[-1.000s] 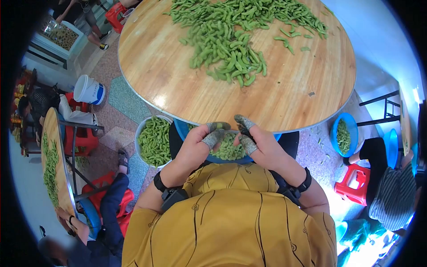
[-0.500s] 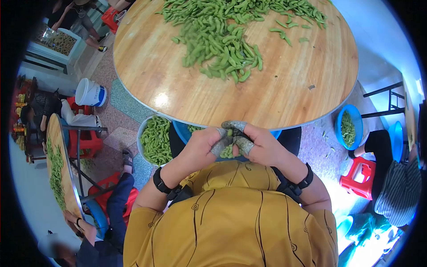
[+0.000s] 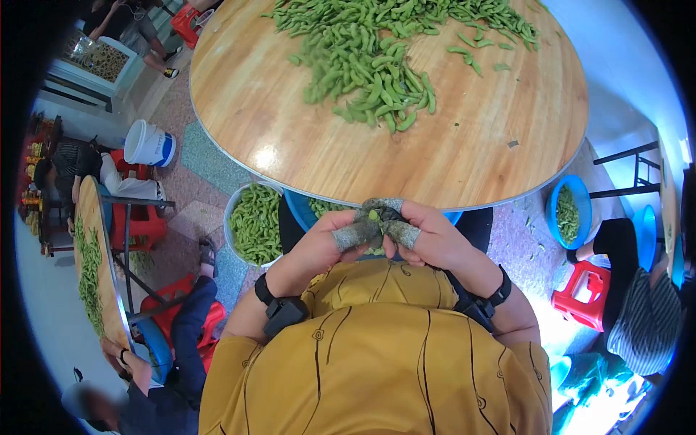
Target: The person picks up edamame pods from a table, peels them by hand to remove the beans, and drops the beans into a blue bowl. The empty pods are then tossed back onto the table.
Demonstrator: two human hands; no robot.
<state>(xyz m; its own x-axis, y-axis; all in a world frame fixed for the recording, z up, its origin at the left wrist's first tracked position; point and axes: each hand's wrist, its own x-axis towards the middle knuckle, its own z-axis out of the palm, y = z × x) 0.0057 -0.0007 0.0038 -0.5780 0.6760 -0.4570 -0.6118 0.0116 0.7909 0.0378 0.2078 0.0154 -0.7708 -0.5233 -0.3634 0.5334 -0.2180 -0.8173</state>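
Observation:
My left hand (image 3: 326,238) and my right hand (image 3: 428,235) meet just below the near edge of the round wooden table (image 3: 290,163). Dark grey coverings wrap the thumbs and forefingers of both. A bit of green soybean pod (image 3: 374,215) shows between the pinched fingertips, most of it hidden by them. Beneath the hands, a blue basin (image 3: 293,206) holds green pieces and is partly covered by the table and my arms. On the tabletop lies a big heap of soybean pods (image 3: 377,61).
Left of my legs stands a pale tub (image 3: 254,225) full of pods. A blue basin of pods (image 3: 568,212) and a red stool (image 3: 583,293) are at right. At left, people sit by another table (image 3: 109,268) with pods; a white bucket (image 3: 148,143) stands behind.
My fingertips have closed in tighter around the pod, and my left thumb has swung across toward the right. The view has shifted slightly.

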